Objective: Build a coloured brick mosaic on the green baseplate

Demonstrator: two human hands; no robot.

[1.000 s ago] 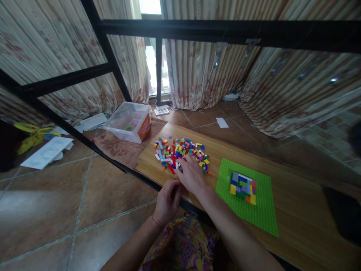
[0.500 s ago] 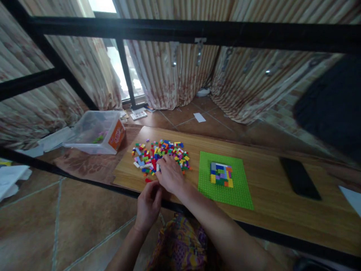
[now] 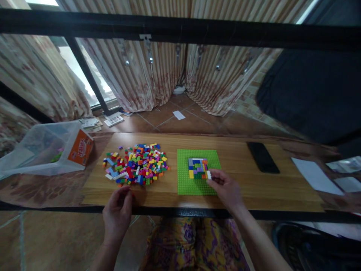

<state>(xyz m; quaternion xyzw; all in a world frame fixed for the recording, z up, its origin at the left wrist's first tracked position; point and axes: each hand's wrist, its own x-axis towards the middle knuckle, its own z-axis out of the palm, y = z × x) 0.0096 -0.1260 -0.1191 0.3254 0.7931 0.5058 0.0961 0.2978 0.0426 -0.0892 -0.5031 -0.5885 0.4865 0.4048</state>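
Observation:
Between the thumb and fingers of my right hand (image 3: pixel 227 188) is a small white brick (image 3: pixel 209 174). It is at the front right corner of a low multicoloured brick build (image 3: pixel 198 168), which sits on the green baseplate (image 3: pixel 184 187). Whether the white brick touches the build I cannot tell. My left hand (image 3: pixel 118 207) lies curled at the table's front edge, just in front of a heap of loose toy bricks (image 3: pixel 139 163). Its fingertips are partly hidden, and a bit of red shows beside them.
A black phone (image 3: pixel 263 157) lies on the wooden board (image 3: pixel 237 150) to the right, with white paper (image 3: pixel 316 175) beyond it. At the left stands a clear plastic box (image 3: pixel 45 141) with an orange label. A dark bar (image 3: pixel 180 32) crosses the view above the table.
My right hand has moved from the brick heap over to the right, to the build on the baseplate, carrying the white brick. My left hand stays curled near the heap. The view has swung right.

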